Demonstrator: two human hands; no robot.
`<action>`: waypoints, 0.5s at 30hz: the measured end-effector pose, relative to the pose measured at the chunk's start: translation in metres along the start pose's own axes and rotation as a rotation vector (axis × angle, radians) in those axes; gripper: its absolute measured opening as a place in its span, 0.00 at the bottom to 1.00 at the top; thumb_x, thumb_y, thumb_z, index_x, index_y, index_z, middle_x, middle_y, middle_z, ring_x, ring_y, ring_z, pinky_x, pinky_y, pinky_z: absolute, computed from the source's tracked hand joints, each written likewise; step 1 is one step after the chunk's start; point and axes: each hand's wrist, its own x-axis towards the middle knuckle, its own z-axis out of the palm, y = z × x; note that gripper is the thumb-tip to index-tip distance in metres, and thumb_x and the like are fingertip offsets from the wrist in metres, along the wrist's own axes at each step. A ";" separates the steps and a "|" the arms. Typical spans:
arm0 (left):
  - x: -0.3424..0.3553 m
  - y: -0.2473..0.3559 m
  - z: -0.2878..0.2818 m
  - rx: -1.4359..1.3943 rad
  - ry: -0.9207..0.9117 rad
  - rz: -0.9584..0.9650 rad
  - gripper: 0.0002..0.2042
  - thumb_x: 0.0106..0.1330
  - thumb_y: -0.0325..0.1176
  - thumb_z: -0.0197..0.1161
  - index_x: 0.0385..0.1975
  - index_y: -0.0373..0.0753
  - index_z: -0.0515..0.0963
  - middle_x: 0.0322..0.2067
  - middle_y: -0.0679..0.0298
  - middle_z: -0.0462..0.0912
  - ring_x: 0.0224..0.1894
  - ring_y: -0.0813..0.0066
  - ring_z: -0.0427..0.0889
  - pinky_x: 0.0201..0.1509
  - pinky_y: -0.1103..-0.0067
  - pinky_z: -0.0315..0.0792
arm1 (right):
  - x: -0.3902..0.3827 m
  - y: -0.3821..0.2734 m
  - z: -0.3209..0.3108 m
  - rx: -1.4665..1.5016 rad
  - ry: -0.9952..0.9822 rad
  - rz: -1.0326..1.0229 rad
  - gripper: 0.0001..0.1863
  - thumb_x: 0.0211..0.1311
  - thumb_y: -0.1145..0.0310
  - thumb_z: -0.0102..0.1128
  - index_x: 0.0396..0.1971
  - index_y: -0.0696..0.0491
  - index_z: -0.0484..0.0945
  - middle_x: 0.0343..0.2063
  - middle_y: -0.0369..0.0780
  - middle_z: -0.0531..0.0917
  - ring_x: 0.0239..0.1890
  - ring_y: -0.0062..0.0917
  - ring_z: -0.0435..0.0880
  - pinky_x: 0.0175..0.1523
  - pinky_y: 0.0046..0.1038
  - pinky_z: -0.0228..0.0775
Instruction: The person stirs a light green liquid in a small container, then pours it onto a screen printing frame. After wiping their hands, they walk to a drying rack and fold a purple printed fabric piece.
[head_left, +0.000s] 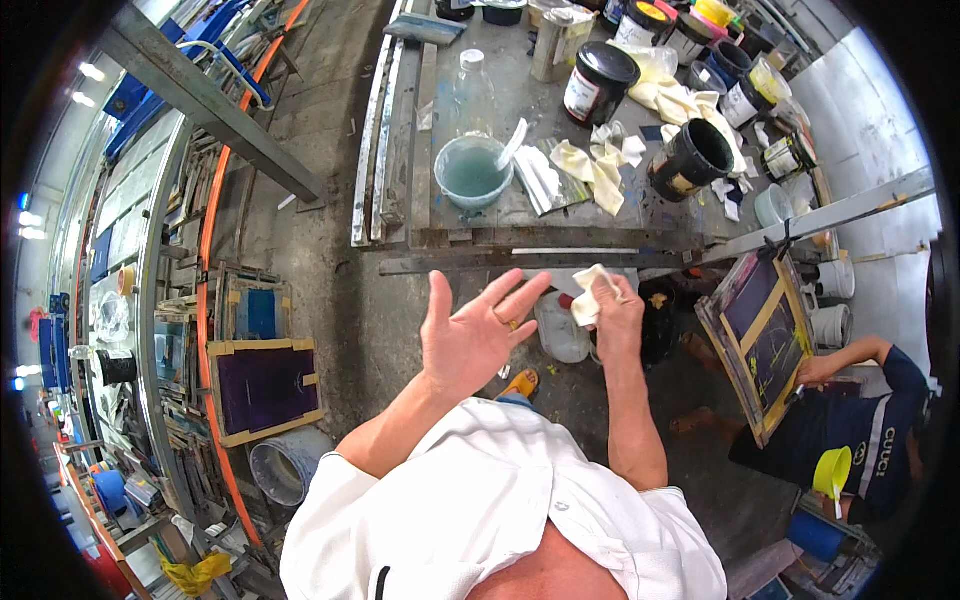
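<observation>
Cream-white crumpled cloth (587,300), 1 piece: pinched in right hand (622,318), just short of grey, paint-stained worktable's (525,85) near edge. Left hand (468,345): palm up, fingers spread, grey concrete floor (378,335) stretching leftward.

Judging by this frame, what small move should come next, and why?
Probably bring the cream cloth across to wipe the left hand: the right hand grips the cloth, while the left is empty, fingers spread, palm facing the camera.

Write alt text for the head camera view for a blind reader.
A person's right hand grips a pale cloth while the left hand is spread open, before a cluttered workbench; at right, a co-worker holds a framed screen.
</observation>
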 end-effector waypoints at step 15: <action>-0.010 -0.012 0.000 0.367 0.200 0.024 0.35 0.67 0.40 0.63 0.69 0.37 0.55 0.57 0.56 0.75 0.64 0.66 0.69 0.70 0.64 0.58 | -0.050 -0.051 0.014 0.394 -0.254 -0.051 0.12 0.66 0.72 0.61 0.47 0.57 0.76 0.41 0.37 0.83 0.38 0.16 0.82 0.43 0.21 0.78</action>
